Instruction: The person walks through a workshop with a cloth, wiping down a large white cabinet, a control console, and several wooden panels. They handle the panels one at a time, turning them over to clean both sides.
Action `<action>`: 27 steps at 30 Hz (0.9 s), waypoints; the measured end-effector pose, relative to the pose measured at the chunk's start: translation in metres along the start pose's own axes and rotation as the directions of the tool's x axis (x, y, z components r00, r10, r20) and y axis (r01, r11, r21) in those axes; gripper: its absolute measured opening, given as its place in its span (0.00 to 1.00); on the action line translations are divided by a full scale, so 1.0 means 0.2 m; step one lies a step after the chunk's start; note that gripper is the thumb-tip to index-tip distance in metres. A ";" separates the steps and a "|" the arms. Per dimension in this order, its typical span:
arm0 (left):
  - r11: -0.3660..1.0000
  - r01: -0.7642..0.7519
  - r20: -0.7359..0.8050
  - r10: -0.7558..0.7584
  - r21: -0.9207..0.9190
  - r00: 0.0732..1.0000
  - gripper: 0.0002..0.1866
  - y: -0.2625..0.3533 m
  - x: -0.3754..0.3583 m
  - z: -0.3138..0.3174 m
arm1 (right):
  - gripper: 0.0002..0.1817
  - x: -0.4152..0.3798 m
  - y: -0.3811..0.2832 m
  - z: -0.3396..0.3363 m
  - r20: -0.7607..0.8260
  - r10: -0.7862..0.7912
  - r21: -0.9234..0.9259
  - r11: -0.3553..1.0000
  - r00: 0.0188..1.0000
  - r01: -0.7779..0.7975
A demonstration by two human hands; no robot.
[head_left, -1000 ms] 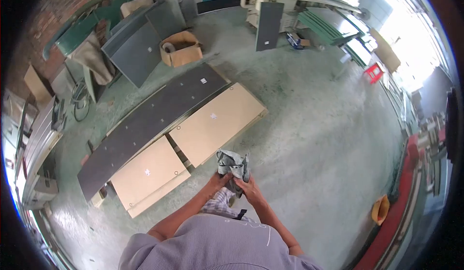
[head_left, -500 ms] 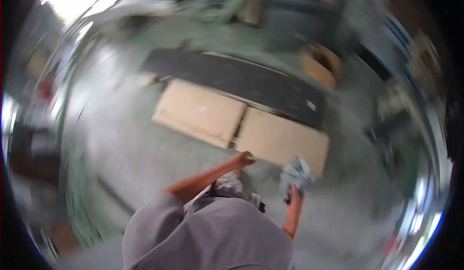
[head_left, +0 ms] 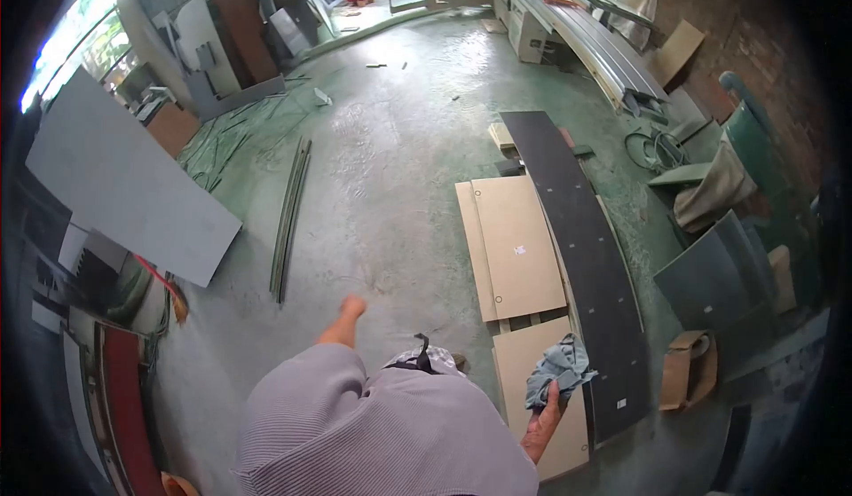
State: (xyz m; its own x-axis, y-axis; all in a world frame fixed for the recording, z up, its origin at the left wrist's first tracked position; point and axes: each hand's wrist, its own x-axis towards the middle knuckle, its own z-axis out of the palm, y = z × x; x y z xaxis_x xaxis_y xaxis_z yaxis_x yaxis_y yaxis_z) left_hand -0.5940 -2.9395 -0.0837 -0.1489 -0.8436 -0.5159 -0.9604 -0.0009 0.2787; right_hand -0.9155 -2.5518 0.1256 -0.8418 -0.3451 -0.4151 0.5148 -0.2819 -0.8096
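At the far left a big grey panel (head_left: 124, 194) lies flat on the concrete floor (head_left: 399, 185), and below it a red bench edge (head_left: 120, 398) runs down the frame. Thin metal strips (head_left: 288, 221) lie on the floor right of the panel, with a tangle of green strapping (head_left: 226, 141) above them.

The left hand (head_left: 351, 305) hangs out in front of the body, over bare floor, well apart from any board. It looks loosely curled and holds nothing, though it is too small to tell the fingers apart. The person's grey ribbed shirt (head_left: 382, 434) fills the bottom middle.

Right of the body two pale boards (head_left: 515, 248) lie end to end on the floor, one near (head_left: 524, 363) and one farther off. A long black board (head_left: 586, 265) lies along their right edge, just beside them.

The right hand (head_left: 543, 421) is closed around the lower end of a grey-blue rag (head_left: 559, 367), gripping it from below. The rag is bunched and stands up out of the fist, over the near pale board and close to the black board's edge; whether it touches either cannot be told.

Farther right a cardboard box (head_left: 688, 367) sits open on the floor, dark grey sheets (head_left: 719, 283) lean near it, and a brick wall (head_left: 763, 35) rises behind.
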 end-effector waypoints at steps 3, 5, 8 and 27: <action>0.907 0.419 0.072 -0.415 -0.052 0.907 0.21 -0.34 -0.20 0.06 | 0.29 0.01 -0.07 -0.06 0.032 -0.010 -0.018 1.000 0.999 0.011; 0.882 0.447 0.142 -0.428 -0.147 0.892 0.21 -0.35 -0.34 0.13 | 0.29 -0.01 -0.09 -0.10 0.016 -0.003 -0.047 0.999 1.000 0.004; 0.854 0.297 0.076 -0.294 -0.427 0.953 0.19 -0.22 -0.51 0.28 | 0.28 -0.06 -0.10 -0.18 0.073 0.063 -0.010 0.998 0.995 -0.062; 0.637 0.183 0.222 -0.020 -0.748 0.975 0.15 0.62 -0.97 0.59 | 0.23 -0.20 -0.24 -0.96 -0.056 0.087 0.031 0.996 0.995 -0.085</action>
State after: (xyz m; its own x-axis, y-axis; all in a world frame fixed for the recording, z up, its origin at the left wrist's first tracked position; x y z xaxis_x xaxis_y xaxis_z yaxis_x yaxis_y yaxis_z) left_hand -0.7119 -2.7121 -0.0450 -0.1786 -0.7033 -0.6880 -0.4632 -0.5569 0.6895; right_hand -0.9372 -2.3532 0.1021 -0.8019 -0.3172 -0.5063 0.5891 -0.2789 -0.7584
